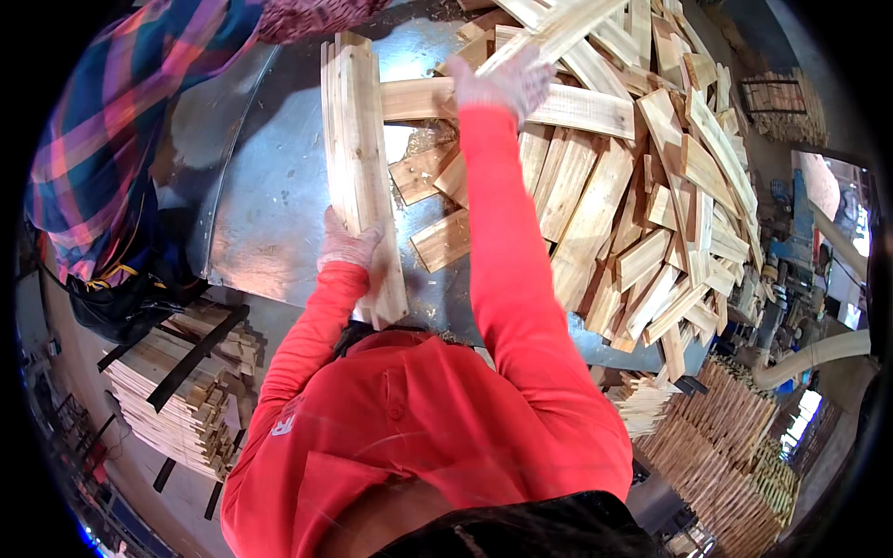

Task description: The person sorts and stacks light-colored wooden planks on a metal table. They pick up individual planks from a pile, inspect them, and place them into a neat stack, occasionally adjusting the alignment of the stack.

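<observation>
My left hand [350,244], in a pale work glove, is closed round the near part of a narrow stack of wooden boards [356,139], which lies lengthwise on the metal table [265,195]. My right hand [502,88], also gloved and slightly blurred, reaches forward and grips the near end of a slanting wooden board [575,33]. Beneath that hand a long board [586,110] lies crosswise, its left end beside the stack. Part of the right hand's grip is hidden under the palm.
A big loose heap of boards [581,181] covers the table's right side. At the upper left stands another person in a plaid sleeve [200,37]. Stacked boards [172,400] rest on dark bars at lower left; more stacks [712,437] stand at lower right.
</observation>
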The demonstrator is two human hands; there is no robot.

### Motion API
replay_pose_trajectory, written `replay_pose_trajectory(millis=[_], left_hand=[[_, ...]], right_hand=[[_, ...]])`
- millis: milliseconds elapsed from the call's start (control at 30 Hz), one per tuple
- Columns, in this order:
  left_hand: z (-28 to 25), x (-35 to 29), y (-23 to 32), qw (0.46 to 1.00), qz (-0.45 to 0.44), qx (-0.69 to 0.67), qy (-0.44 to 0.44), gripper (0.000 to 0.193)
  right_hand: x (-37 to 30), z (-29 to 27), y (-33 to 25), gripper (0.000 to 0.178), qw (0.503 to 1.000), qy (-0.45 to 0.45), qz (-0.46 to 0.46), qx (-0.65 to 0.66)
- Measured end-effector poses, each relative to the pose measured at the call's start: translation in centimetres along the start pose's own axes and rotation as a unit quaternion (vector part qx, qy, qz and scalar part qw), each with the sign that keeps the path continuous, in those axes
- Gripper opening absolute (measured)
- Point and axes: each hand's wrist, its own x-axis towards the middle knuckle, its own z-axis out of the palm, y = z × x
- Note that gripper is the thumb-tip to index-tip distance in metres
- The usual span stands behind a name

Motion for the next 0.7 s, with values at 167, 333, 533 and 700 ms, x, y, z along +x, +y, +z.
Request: replay_pose_trajectory(millis=[167, 333, 533, 700], left_hand=[[0.4, -0.5, -0.8, 0.997, 0.058, -0.056, -0.002, 0.085], [-3.7, 0.2, -0.9, 0.993, 0.061, 0.092, 0.032, 0.090], [-4.1, 0.1, -0.3, 0.983, 0.012, 0.181, -0.017, 0.109], [-2.8, -1.9, 5.9, 0.957, -0.091, 0.273, -0.011, 0.111]], right_hand=[[4.2, 3.4, 1.4, 0.107, 0.994, -0.069, 0.068, -0.055], [-13.9, 1.5, 3.8, 0.089, 0.961, -0.224, -0.141, 0.083], [-18.3, 3.5, 9.8, 0.067, 0.797, -0.519, -0.290, 0.105], [3.6, -0.4, 7.7, 0.104, 0.786, -0.123, -0.393, -0.461]])
